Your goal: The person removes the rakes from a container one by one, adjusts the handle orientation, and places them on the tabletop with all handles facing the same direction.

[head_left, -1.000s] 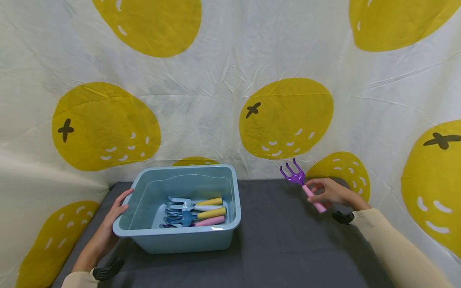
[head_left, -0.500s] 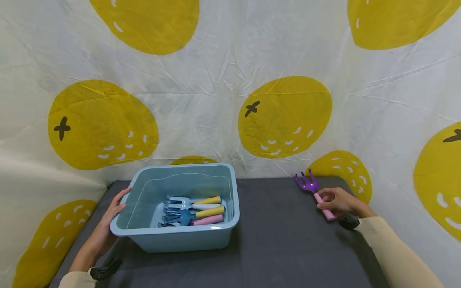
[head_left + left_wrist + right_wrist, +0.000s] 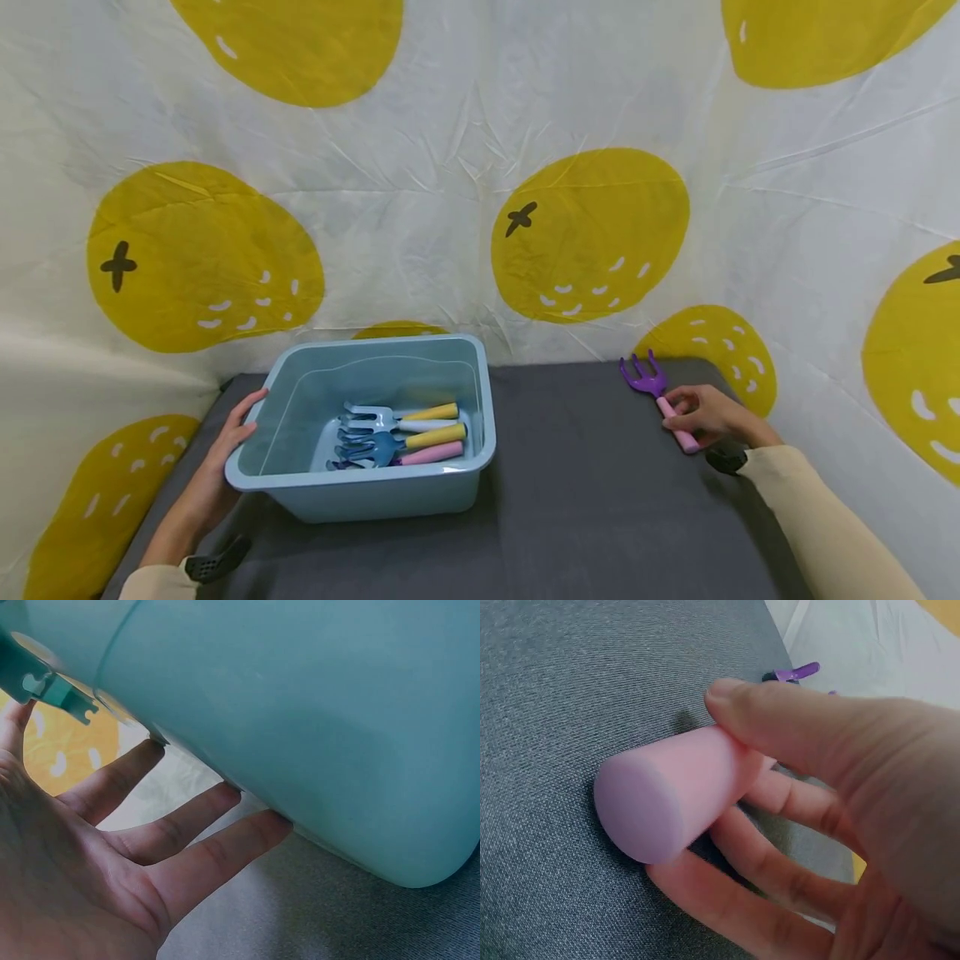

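Observation:
At the right, my right hand (image 3: 705, 412) pinches a small hand rake (image 3: 675, 425) by its pink handle, thumb on one side and fingers on the other. Its purple three-tined head points to the back. The right wrist view shows the handle (image 3: 667, 787) end low over the dark cloth. On the left, a light blue plastic tub (image 3: 300, 480) stands on the cloth. My left hand (image 3: 217, 467) is at its left rim; in the left wrist view straight fingers (image 3: 217, 859) touch the outer wall. Inside lie several hand rakes (image 3: 397, 437) in blue, yellow, white and pink, overlapping.
The table's dark grey cloth (image 3: 570, 492) runs beneath everything. A white curtain (image 3: 420, 250) printed with yellow fruit hangs along the back and both sides, right at the table's far edge.
My right hand has carried the purple-and-pink rake to the right and lowered it toward the cloth; over the last half second it barely moved. My left hand has stayed at the tub.

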### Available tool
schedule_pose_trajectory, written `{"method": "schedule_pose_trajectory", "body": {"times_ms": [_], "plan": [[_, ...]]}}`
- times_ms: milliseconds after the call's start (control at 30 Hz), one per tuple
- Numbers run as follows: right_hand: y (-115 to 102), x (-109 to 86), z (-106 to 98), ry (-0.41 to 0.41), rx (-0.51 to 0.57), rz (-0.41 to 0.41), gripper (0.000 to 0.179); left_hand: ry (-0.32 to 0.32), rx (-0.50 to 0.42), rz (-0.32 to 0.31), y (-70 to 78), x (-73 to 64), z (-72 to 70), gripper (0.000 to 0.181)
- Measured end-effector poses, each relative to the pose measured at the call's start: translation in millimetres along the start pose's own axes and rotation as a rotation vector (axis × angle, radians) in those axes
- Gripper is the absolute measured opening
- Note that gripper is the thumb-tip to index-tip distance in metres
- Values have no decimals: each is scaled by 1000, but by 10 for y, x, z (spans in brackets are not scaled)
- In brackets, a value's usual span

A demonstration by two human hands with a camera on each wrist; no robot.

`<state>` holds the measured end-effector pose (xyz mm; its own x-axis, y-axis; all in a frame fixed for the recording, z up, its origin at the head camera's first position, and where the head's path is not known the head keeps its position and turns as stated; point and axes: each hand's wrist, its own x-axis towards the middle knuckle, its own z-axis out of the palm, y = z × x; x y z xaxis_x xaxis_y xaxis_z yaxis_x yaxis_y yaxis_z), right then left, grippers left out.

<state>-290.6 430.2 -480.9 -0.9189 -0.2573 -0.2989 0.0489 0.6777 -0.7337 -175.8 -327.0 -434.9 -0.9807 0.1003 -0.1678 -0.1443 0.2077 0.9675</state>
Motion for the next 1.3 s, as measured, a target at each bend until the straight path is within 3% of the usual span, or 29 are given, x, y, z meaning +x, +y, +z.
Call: {"method": "schedule_pose_trajectory", "body": {"times_ms": [1300], "plan": [[16,-24,17,2,20,69,64,-5,11,35,11,-16,5,57]]}}
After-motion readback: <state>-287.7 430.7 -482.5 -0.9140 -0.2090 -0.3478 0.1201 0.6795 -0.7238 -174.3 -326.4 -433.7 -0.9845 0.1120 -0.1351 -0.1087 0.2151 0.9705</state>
